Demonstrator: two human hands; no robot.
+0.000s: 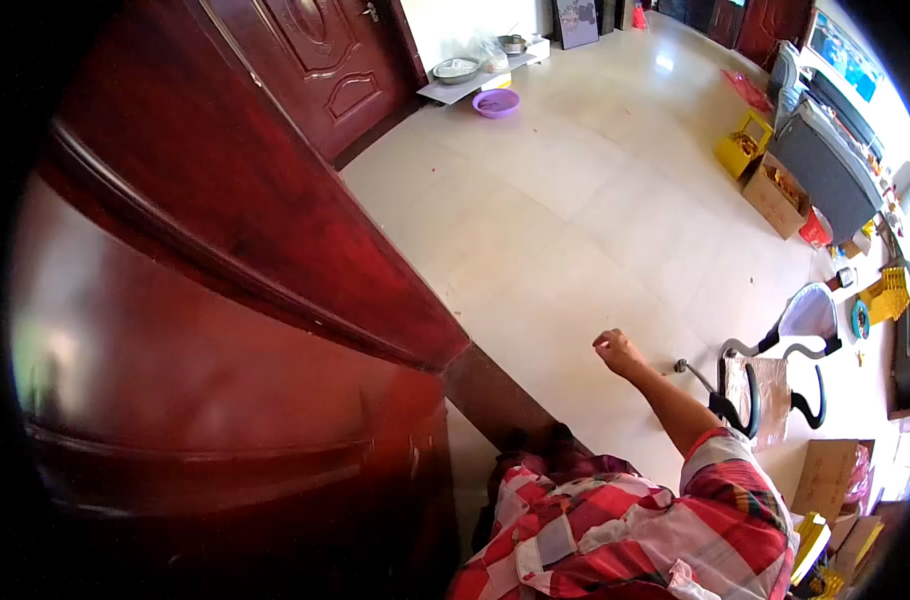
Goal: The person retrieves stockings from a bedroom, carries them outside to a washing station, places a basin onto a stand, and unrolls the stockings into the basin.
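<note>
My right hand [620, 353] reaches out over the pale tiled floor at the end of a bent arm, its fingers curled in. Nothing shows between the fingers, and the hand touches nothing. Closest to it is a chair [758, 400] with black curved armrests and a tan seat, a little to the right. My left hand is out of view. On the left a large dark red wooden door [205, 400] stands close beside my body, and its lower part lies in shadow. A red checked shirt [635, 530] covers my body.
A dark threshold strip [500, 400] crosses the floor by my feet. Far ahead are a purple basin [496, 103] and a low shelf [475, 83] with pans. Along the right stand a cardboard box [775, 197], a yellow carrier [743, 146] and a grey sofa [825, 165].
</note>
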